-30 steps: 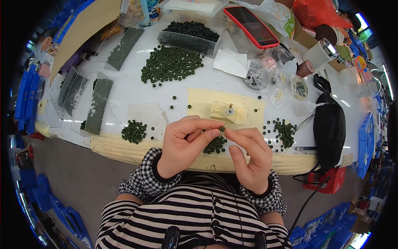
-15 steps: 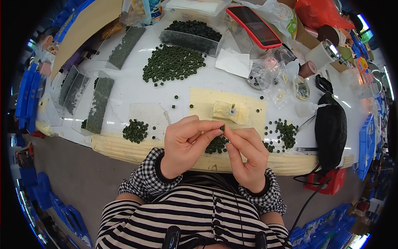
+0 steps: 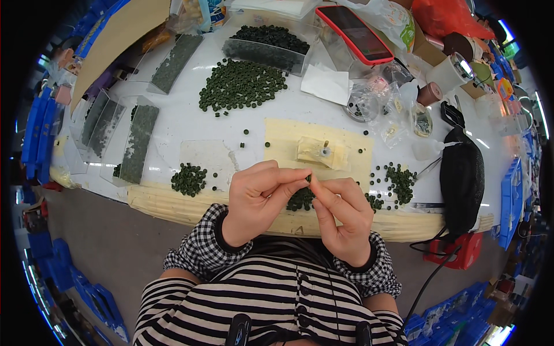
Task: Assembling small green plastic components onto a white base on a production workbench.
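A small round dark green piece [image 3: 309, 178] is pinched between the thumb and index finger of my left hand [image 3: 257, 199]. From the other side, the index fingertip of my right hand [image 3: 343, 210] presses on the same piece, its thumb lower and apart. Just behind my fingers, a block wrapped in yellowish tape [image 3: 314, 151], with a short upright pin, sits on a cream sheet [image 3: 280, 134]. Below the fingertips lies a small pile of similar green pieces [image 3: 299, 200], partly hidden by my hands. More form a pile on the left [image 3: 188, 180] and another on the right [image 3: 399, 183].
A large heap of green pieces [image 3: 239, 86] lies farther back, before a clear bin [image 3: 265, 55] of dark ones. Clear boxes [image 3: 140, 144] stand at left. A red-cased phone [image 3: 355, 34], white paper [image 3: 326, 83], plastic bags [image 3: 375, 104], tweezers [image 3: 428, 205] and a black mesh pouch [image 3: 461, 179] lie rightward.
Both hands stay together at the green piece, with only slight finger movement. The view has shifted very slightly; the things on the table have not moved.
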A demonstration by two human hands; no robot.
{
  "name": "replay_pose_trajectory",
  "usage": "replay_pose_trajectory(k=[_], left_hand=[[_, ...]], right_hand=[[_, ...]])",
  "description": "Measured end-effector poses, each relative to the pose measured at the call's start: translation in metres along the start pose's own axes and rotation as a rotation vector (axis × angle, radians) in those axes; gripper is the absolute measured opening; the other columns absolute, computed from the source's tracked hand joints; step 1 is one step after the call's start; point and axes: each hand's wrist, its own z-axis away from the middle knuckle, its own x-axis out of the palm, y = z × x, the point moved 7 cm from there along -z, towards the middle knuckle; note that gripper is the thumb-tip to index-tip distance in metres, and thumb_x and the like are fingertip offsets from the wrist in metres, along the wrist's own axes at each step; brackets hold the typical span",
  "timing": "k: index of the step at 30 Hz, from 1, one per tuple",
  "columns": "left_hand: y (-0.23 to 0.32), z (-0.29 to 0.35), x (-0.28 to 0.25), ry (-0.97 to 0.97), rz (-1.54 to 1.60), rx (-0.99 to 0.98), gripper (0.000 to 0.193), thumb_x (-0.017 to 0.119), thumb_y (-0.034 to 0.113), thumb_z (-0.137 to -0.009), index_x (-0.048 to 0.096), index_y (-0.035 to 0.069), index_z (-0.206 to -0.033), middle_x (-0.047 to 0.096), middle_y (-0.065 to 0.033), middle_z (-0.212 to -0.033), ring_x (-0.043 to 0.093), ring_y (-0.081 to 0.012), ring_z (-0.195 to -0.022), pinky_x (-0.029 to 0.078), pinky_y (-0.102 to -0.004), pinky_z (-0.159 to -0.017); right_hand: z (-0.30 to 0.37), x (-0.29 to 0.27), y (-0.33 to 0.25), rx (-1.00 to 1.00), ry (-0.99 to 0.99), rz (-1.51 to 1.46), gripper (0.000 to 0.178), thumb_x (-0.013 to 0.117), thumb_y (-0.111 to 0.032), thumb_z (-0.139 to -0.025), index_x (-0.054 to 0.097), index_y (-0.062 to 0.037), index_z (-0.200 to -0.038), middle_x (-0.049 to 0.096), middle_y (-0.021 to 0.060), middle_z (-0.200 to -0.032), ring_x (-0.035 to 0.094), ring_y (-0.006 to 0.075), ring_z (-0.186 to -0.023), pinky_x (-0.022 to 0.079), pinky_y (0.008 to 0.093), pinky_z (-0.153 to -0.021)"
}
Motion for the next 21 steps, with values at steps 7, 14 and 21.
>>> replay_pose_trajectory(k=[7, 14, 21], left_hand=[[-0.004, -0.001, -0.002, -0.046, -0.018, -0.059, 0.021, 0.073, -0.001, -0.076, 0.073, 0.004, -0.096, 0.033, 0.0047, -0.055, 0.031, -0.0054, -0.051, 0.024, -0.0224, -0.048], [-0.006, 0.002, -0.001, -0.199, -0.2, -0.068, 0.015, 0.073, 0.004, -0.077, 0.072, 0.004, -0.093, 0.045, -0.0022, -0.057, 0.038, -0.0099, -0.05, 0.03, -0.0251, -0.048], [-0.019, 0.01, 0.007, -0.326, -0.29, -0.042, 0.015, 0.072, 0.006, -0.078, 0.069, 0.003, -0.093, 0.058, -0.0074, -0.065, 0.052, -0.0186, -0.054, 0.041, -0.0286, -0.051]], right_hand=[[0.001, -0.001, 0.002, -0.035, -0.012, 0.07, 0.038, 0.068, 0.005, -0.073, 0.066, -0.0006, -0.111, 0.063, 0.0102, -0.089, 0.057, 0.0239, -0.073, 0.046, 0.0302, -0.062], [0.006, -0.016, 0.01, 0.019, 0.047, 0.167, 0.034, 0.069, 0.005, -0.074, 0.068, -0.0003, -0.107, 0.063, 0.0096, -0.086, 0.057, 0.023, -0.072, 0.046, 0.0304, -0.063], [0.011, -0.025, 0.015, 0.065, 0.094, 0.197, 0.031, 0.068, 0.006, -0.074, 0.068, -0.0001, -0.105, 0.064, 0.0098, -0.085, 0.057, 0.0221, -0.072, 0.045, 0.0295, -0.063]])
